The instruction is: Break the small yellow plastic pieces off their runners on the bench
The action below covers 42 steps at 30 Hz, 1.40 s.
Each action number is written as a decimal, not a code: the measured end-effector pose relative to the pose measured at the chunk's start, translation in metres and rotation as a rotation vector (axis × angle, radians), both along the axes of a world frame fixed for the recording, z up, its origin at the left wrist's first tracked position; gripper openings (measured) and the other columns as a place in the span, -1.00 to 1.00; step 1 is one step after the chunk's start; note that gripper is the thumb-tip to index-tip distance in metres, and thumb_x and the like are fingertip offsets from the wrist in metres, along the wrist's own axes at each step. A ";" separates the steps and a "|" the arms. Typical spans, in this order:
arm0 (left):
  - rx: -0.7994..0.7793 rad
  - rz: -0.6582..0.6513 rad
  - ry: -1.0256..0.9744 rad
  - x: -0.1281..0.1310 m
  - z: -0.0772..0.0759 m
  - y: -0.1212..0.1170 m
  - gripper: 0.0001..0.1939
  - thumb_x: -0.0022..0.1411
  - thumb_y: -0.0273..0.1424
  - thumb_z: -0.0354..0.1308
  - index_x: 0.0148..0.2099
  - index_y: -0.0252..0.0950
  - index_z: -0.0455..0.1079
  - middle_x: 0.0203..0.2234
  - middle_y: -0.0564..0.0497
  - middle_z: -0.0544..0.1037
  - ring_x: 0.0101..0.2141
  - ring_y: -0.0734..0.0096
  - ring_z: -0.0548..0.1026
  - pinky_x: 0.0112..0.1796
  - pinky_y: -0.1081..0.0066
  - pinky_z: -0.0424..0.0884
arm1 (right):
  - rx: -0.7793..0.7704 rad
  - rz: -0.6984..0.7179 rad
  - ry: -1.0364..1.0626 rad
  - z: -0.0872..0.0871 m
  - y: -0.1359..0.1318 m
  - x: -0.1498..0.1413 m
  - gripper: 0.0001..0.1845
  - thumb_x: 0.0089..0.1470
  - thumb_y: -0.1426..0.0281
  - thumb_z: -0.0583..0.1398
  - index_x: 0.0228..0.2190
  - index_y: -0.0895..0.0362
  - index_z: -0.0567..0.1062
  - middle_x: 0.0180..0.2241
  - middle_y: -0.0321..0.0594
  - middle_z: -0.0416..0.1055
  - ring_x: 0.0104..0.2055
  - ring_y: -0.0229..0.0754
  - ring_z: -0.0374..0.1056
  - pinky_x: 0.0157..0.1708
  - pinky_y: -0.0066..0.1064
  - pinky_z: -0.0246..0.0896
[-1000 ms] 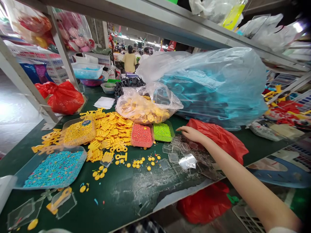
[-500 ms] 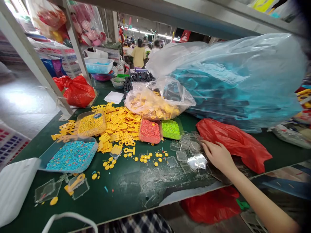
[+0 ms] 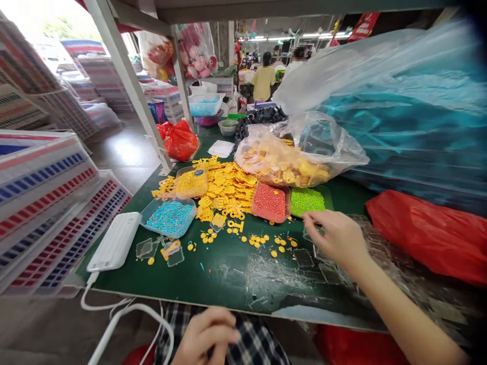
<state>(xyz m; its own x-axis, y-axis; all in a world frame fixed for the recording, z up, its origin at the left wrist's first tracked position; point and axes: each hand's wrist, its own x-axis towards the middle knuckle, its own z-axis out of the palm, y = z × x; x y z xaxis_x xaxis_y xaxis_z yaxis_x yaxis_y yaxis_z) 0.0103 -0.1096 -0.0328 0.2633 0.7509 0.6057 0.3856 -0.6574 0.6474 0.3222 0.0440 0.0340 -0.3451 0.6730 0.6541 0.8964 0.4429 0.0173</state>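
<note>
My right hand (image 3: 338,241) hovers over the clear plastic squares (image 3: 304,257) on the right of the table, fingers bent and drawn together. Its fingertips are by the front edge of the tray of green beads (image 3: 307,200); whatever they pinch, if anything, is hidden. Below the table's front edge, over a checked cloth, my left hand (image 3: 209,334) has curled fingers, and I cannot see inside them. Small yellow discs (image 3: 258,241) lie left of the right hand. Beside the green beads stands a tray of red beads (image 3: 270,201).
A heap of flat yellow plastic pieces (image 3: 228,185) lies mid-table, with trays of yellow beads (image 3: 192,182) and blue beads (image 3: 171,218) at its left. Behind sits a clear bag of yellow pieces (image 3: 289,157). A white power bank (image 3: 114,241) with cables lies at the left edge.
The view has swung left. My right hand has moved left from the far side of the plastic squares toward the green beads. My left hand has come into view at the bottom.
</note>
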 end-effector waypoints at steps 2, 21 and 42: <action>0.028 0.045 -0.021 0.014 0.027 0.038 -0.78 0.37 -0.47 -0.04 -0.20 -0.22 0.44 -0.33 -0.05 0.54 -0.29 0.43 0.55 -0.25 0.49 0.49 | -0.046 0.094 0.003 0.002 0.011 -0.029 -0.66 0.25 0.33 0.04 -0.46 0.12 0.52 -0.48 -0.20 0.52 -0.45 -0.18 0.36 -0.42 -0.38 0.09; -0.412 0.124 1.058 -0.009 0.090 0.207 -0.59 0.04 -0.21 0.36 -0.08 -0.28 0.49 -0.13 -0.09 0.56 -0.04 -0.01 0.38 -0.06 0.16 0.31 | -0.079 0.542 -0.002 -0.022 0.016 -0.063 -0.75 0.24 0.45 0.04 -0.36 0.14 0.50 -0.27 -0.13 0.50 -0.21 -0.13 0.37 -0.22 -0.28 0.22; -0.299 0.087 0.776 -0.003 0.088 0.203 -0.80 0.28 -0.27 0.17 -0.19 -0.31 0.47 -0.30 -0.04 0.56 -0.23 0.22 0.49 -0.16 0.22 0.36 | -0.207 0.527 0.010 -0.014 0.004 -0.068 -0.77 0.25 0.45 0.04 -0.32 0.12 0.50 -0.29 -0.16 0.50 -0.22 -0.16 0.36 -0.22 -0.29 0.26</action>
